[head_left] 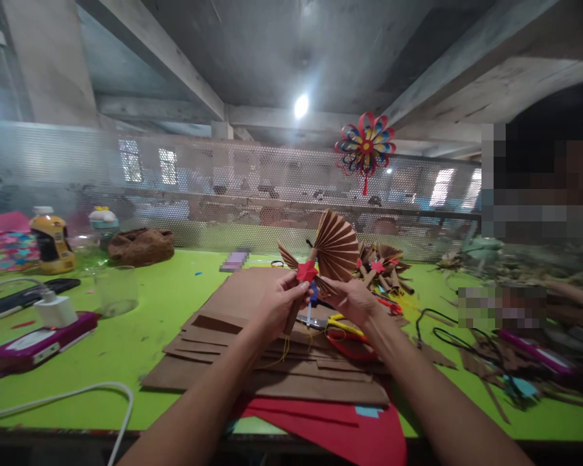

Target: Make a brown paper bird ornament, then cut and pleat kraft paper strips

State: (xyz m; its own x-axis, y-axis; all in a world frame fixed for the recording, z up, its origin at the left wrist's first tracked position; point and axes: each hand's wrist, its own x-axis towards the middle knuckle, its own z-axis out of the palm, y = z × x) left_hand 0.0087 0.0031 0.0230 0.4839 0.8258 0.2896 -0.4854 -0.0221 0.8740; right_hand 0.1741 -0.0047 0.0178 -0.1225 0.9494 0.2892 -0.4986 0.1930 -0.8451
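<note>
Between my two hands is a brown paper craft (337,246) with pleated fans, a rolled stem and a red star at its middle. My left hand (287,298) is closed round the rolled stem, just below the red star. My right hand (352,299) pinches the lower edge of the pleated fan. Under my hands lie scissors (337,321) with yellow handles, on a stack of brown paper sheets (272,369). Red paper (330,430) sticks out from beneath the stack at the front edge.
Similar finished-looking paper crafts (386,265) are piled behind my right hand. To the left stand a clear cup (116,291), a yellow bottle (53,243) and a purple power strip (43,343). Another person's arm (576,301) reaches in at right, near paper scraps and a black cord (459,336).
</note>
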